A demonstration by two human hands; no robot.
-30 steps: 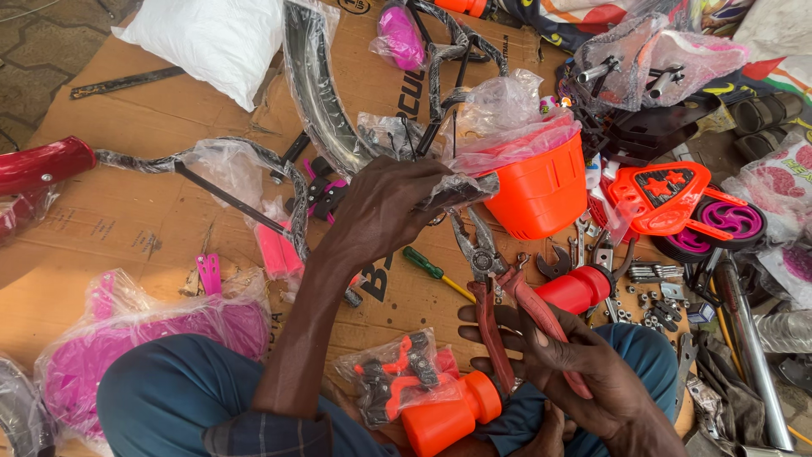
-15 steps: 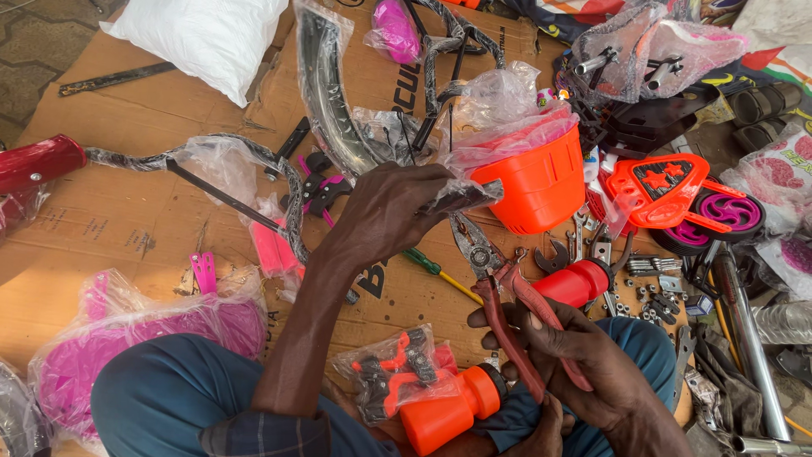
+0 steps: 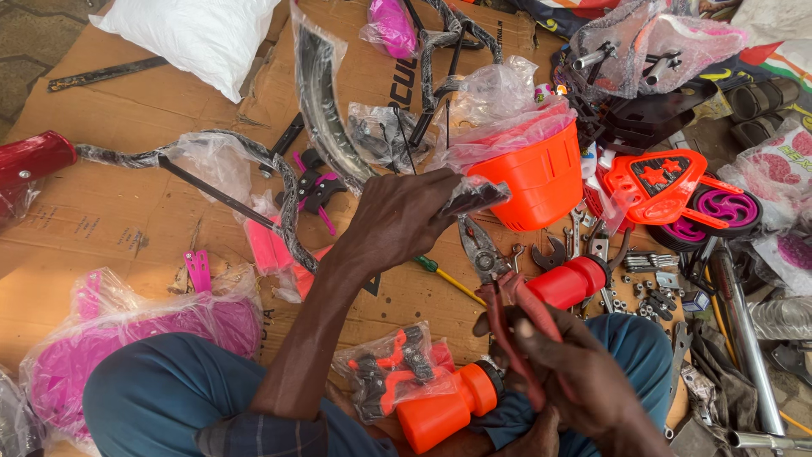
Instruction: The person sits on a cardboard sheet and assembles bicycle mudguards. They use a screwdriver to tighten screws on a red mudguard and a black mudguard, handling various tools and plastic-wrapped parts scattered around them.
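My left hand (image 3: 397, 222) is closed around a small black part wrapped in clear plastic (image 3: 474, 196), held just in front of an orange plastic basket (image 3: 534, 179). My right hand (image 3: 584, 372) grips the red handles of a pair of pliers (image 3: 499, 279), whose grey jaws point up toward the wrapped part. The jaws sit just below the part, and I cannot tell whether they touch it. An orange bottle (image 3: 444, 406) lies against my lap.
I sit on flattened cardboard (image 3: 127, 203) strewn with bagged bicycle parts: a black fender (image 3: 317, 93), pink parts (image 3: 127, 338), an orange plate with a purple wheel (image 3: 677, 190), a red bottle (image 3: 568, 282), spanners, loose bolts (image 3: 643, 296), a white sack (image 3: 186, 34).
The view has shifted slightly. My right hand has brought the pliers a little upward toward the wrapped part, which my left hand keeps holding in place.
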